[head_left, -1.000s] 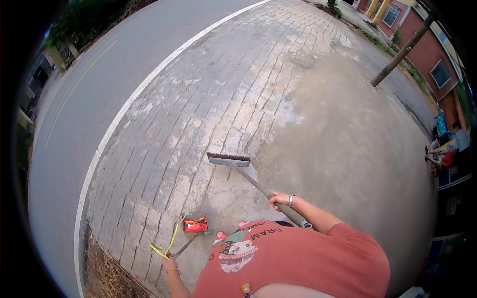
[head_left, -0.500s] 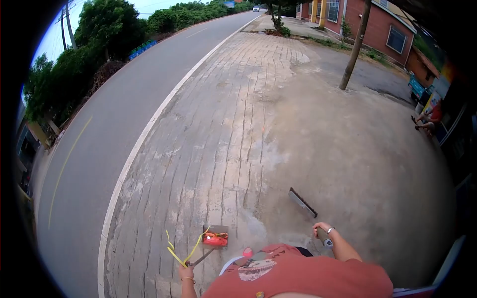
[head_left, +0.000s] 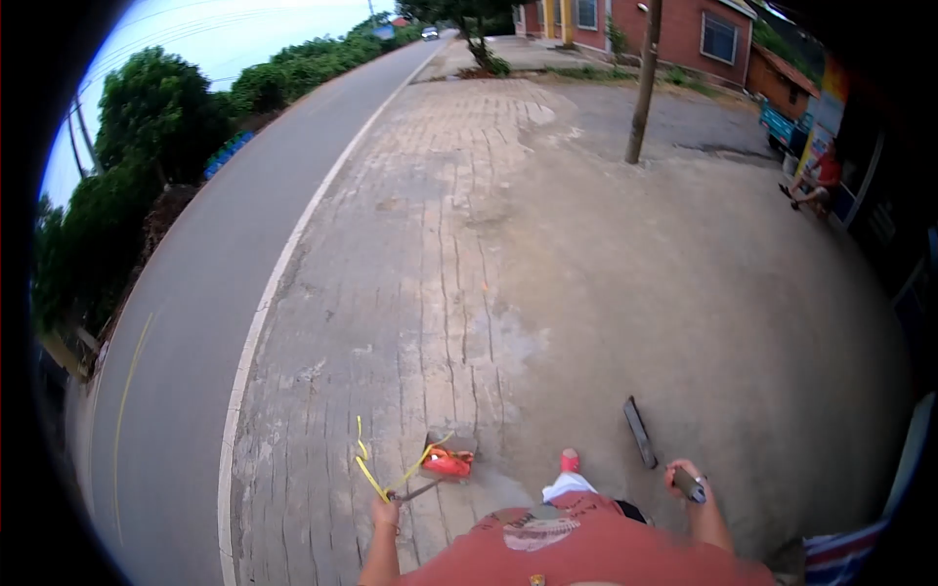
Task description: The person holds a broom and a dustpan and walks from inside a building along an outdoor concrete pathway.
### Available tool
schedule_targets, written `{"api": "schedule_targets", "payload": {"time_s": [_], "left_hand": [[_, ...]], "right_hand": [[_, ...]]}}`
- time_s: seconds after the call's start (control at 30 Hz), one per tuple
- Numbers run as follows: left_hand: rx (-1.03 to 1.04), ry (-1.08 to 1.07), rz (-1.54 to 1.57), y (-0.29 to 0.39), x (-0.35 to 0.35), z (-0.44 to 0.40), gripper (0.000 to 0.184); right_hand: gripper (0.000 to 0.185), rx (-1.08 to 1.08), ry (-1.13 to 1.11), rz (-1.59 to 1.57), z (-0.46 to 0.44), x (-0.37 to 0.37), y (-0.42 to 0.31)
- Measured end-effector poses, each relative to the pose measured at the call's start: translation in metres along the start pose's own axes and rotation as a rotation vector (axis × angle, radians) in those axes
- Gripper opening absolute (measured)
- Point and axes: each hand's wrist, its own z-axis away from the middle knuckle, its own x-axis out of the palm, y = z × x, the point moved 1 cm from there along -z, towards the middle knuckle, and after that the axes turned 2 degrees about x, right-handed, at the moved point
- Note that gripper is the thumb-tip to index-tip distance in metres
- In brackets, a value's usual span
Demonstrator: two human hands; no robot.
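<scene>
My left hand [head_left: 385,510] is closed on the handle of a dustpan [head_left: 431,455], and a yellow strap [head_left: 372,479] sticks up by the fingers. Red and orange litter [head_left: 447,462] lies in the pan, low over the grooved concrete. At the lower right, my right hand [head_left: 681,476] grips the thick handle of a broom. The broom head [head_left: 640,432] is ahead of that hand, over smooth concrete. One foot in a red shoe [head_left: 570,459] shows between the two tools.
A road [head_left: 210,259] with a white edge line runs along the left. A wooden pole [head_left: 644,88] stands ahead on the right. Near the right edge a person in red [head_left: 824,180] sits by a shopfront. A car [head_left: 430,33] is far up the road.
The view has tilted up and turned. The broom has swung from the grooved paving to my right side, and a red-shoed foot has come forward. Both hands keep their hold.
</scene>
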Motion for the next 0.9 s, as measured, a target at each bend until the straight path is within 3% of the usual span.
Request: {"api": "schedule_targets", "payload": {"time_s": [0.03, 0.07, 0.13, 0.17, 0.23, 0.33, 0.43, 0.6, 0.67, 0.73, 0.87, 0.9], "left_hand": [[-0.009, -0.009, 0.114, 0.039, 0.018, -0.016, 0.020], [-0.027, -0.029, 0.221, 0.084, 0.041, -0.030, 0.021], [-0.010, -0.044, 0.305, 0.097, 0.080, -0.051, 0.023], [-0.040, -0.033, 0.343, 0.111, 0.099, -0.056, 0.024], [-0.100, -0.009, 0.416, 0.143, 0.127, -0.064, 0.026], [-0.182, -0.022, 0.294, 0.220, 0.164, -0.070, 0.026], [-0.129, 0.036, 0.331, 0.209, 0.188, -0.074, 0.024], [-0.159, -0.029, 0.027, 0.283, 0.252, -0.140, 0.021], [-0.175, -0.090, 0.168, 0.321, 0.271, -0.166, 0.022], [-0.154, -0.051, 0.191, 0.290, 0.282, -0.187, 0.021], [-0.038, 0.006, 0.220, 0.336, 0.323, -0.327, 0.023], [-0.035, 0.005, 0.254, 0.345, 0.330, -0.357, 0.023]], "right_hand": [[0.020, -0.013, 0.070, -0.079, -0.012, 0.028, -0.033], [0.019, -0.079, 0.032, 0.043, -0.022, 0.048, -0.071], [0.018, -0.122, 0.036, 0.187, -0.027, 0.058, -0.113], [0.018, -0.015, 0.011, 0.080, -0.041, 0.073, -0.143], [0.019, -0.002, -0.004, 0.145, -0.045, 0.098, -0.191], [0.019, 0.082, 0.006, 0.079, -0.043, 0.108, -0.239], [0.019, 0.155, 0.016, 0.144, -0.056, 0.140, -0.274], [0.017, 0.192, 0.009, 0.251, -0.110, 0.198, -0.328], [0.016, 0.182, 0.030, 0.350, -0.134, 0.213, -0.340], [0.015, 0.179, 0.062, 0.498, -0.155, 0.226, -0.345], [0.015, 0.049, 0.018, 0.584, -0.215, 0.339, -0.398], [0.014, 0.125, -0.011, 0.539, -0.233, 0.358, -0.412]]}}
